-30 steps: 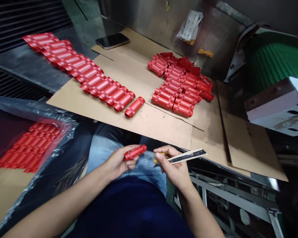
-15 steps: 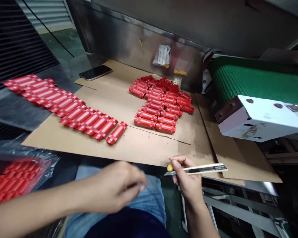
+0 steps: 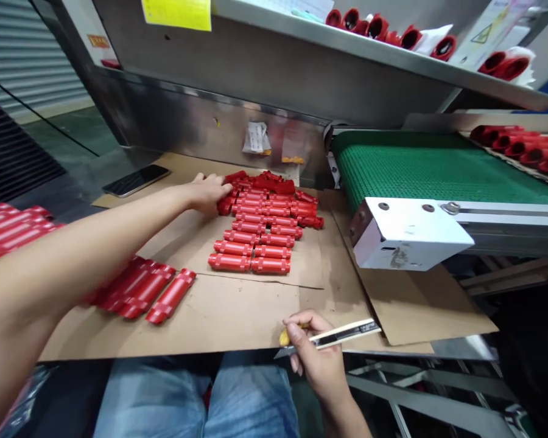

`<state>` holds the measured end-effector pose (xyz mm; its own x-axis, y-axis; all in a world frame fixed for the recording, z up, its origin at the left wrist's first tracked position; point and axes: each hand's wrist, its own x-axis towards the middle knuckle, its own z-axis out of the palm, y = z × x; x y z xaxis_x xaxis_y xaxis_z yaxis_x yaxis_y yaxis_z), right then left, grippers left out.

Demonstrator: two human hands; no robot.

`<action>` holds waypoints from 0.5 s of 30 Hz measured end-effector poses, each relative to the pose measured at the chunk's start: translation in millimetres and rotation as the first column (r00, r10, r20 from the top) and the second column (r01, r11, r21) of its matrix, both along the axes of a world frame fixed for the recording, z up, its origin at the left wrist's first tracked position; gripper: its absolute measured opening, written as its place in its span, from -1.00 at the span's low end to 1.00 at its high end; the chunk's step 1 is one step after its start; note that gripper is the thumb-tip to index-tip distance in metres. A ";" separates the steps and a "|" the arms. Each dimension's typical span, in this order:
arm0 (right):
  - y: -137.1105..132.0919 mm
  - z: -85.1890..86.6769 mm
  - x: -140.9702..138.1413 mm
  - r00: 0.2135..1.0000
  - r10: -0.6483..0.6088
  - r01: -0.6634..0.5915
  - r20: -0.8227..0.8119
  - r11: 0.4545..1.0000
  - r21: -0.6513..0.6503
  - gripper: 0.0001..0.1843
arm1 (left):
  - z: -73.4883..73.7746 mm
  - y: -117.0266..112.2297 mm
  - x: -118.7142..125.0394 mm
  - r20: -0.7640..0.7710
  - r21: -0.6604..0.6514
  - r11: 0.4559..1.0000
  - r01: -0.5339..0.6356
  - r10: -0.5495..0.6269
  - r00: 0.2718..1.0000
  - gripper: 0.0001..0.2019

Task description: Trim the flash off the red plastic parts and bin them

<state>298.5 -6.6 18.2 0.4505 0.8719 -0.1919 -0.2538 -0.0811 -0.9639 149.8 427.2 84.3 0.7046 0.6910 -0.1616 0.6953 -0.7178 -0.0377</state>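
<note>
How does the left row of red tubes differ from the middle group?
The left row has tubes slanting side by side; the middle group's nearer tubes lie crosswise, in two columns. The middle group looks jumbled at its far end, while the left row's near end is orderly. The left forearm hides part of the left row, but the middle group's near end is unobstructed. Both are red.

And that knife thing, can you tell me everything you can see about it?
The knife is slim, with a cream-edged handle, a black strip along it and printing too small to read. A pointed grey blade, metal by its look, sticks out of one end. The right hand grips it at a slant, blade end lower and leftward in the picture, by the front edge of the cardboard.
</note>
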 end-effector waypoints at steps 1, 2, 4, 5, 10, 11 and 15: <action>0.1 1.1 -1.0 1.000 -0.005 0.005 -0.011 1.000 -0.001 -0.51 | -0.1 4.6 0.9 -0.008 -0.010 1.000 -0.003 0.003 1.000 0.01; 0.2 1.5 -1.6 1.000 -0.007 0.007 -0.018 1.000 -0.001 -0.50 | 0.4 9.2 2.5 -0.015 -0.025 1.000 -0.007 0.007 1.000 0.07; 0.4 0.2 -1.8 1.000 0.010 -0.009 -0.023 1.000 0.006 -0.50 | 2.2 17.8 6.8 -0.020 -0.063 0.998 -0.015 0.014 1.000 0.14; 0.3 -1.1 -1.5 0.999 0.026 -0.026 -0.022 1.000 0.013 -0.49 | 3.0 21.3 9.1 -0.020 -0.082 0.996 -0.019 0.017 1.000 0.15; -0.7 -4.8 -1.5 1.000 0.014 -0.015 0.027 0.999 0.032 -0.52 | 2.9 29.4 12.9 0.039 -0.151 0.988 -0.017 0.023 0.999 -0.01; -0.8 -4.3 -2.0 1.000 0.004 -0.005 0.031 1.000 0.030 -0.53 | 2.0 29.3 11.3 0.057 -0.167 0.986 -0.010 0.020 0.998 0.00; -0.7 -1.5 -3.5 0.999 0.021 -0.022 0.025 0.999 0.030 -0.55 | -2.2 21.8 -2.4 0.165 -0.207 0.978 0.035 0.000 0.986 0.08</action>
<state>295.1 -7.3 16.7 0.4360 0.8866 -0.1541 -0.2288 -0.0564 -0.9718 147.4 449.0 82.1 0.7453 0.6413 -0.1824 0.6665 -0.7099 0.2275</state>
